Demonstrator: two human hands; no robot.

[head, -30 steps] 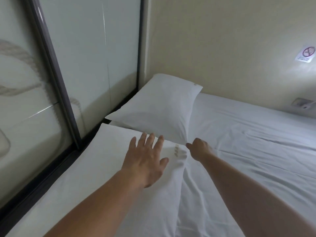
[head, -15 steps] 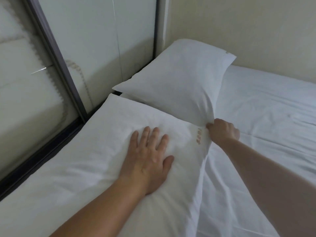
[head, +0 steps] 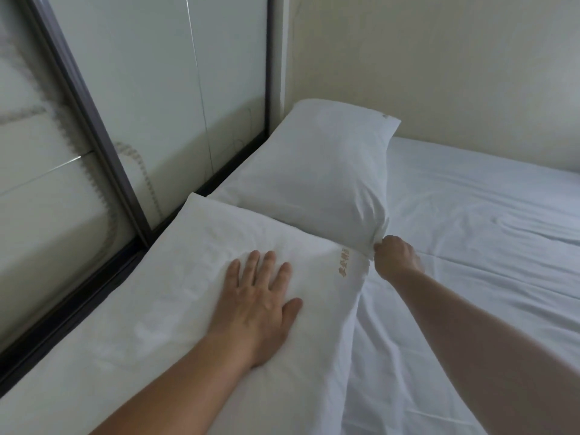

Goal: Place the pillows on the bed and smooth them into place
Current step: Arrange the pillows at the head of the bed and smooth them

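In the head view both pillows already lie on the bed (head: 470, 215), along its left edge by the glass panel (head: 157, 89): the far pillow (head: 320, 171) in the corner, the near pillow (head: 194, 293) just beside it. The left hand (head: 260, 302) presses flat and open on the near pillow, while the right hand (head: 396, 255) has its grip pinched shut on the far pillow's near corner. Placing looks done; what seems left is tugging that corner square and smoothing the creases.
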